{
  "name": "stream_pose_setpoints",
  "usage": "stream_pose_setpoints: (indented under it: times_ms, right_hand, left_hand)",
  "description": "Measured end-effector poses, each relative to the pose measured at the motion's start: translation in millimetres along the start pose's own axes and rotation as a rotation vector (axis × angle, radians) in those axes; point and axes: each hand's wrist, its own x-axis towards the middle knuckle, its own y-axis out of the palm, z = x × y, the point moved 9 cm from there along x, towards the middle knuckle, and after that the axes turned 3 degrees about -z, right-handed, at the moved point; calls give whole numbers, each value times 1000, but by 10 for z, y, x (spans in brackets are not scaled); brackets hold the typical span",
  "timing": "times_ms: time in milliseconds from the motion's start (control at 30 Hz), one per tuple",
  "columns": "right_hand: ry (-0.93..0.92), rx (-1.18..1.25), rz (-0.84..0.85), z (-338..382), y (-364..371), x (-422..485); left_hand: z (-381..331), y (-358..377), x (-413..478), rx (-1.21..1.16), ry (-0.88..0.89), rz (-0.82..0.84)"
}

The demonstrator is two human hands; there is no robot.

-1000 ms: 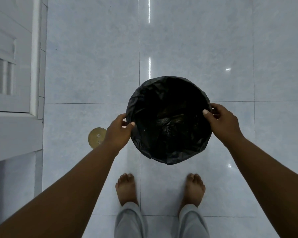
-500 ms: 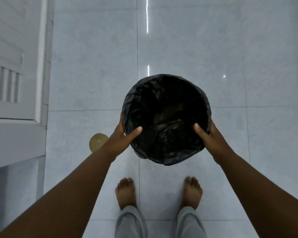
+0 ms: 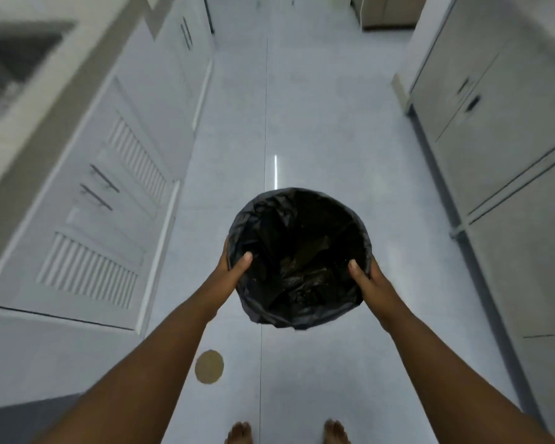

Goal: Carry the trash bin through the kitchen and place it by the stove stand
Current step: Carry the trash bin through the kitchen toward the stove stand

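Left hand and right hand gripping round trash bin (crinkled black liner), thumbs inside rim

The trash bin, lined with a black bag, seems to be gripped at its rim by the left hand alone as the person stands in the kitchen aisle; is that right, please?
Not quite: the head view shows both hands on the trash bin. The left hand and the right hand each grip the rim, thumbs inside the black bag. The rest stands.

Glossy tiled floor between blurred, seemingly white cabinets.
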Motion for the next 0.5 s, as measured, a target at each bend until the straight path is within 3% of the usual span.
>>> stream_pose_setpoints:
  times_ms: [267, 500]
  right_hand:
    - [-321, -19, -4, 2563, -522, -804]
    - [-392, 7, -42, 3713, -887, -1220]
  left_hand:
    - [-2380, -157, -737, -8, 249, -19]
    - [-3598, -143, -1062, -5, 427, -51]
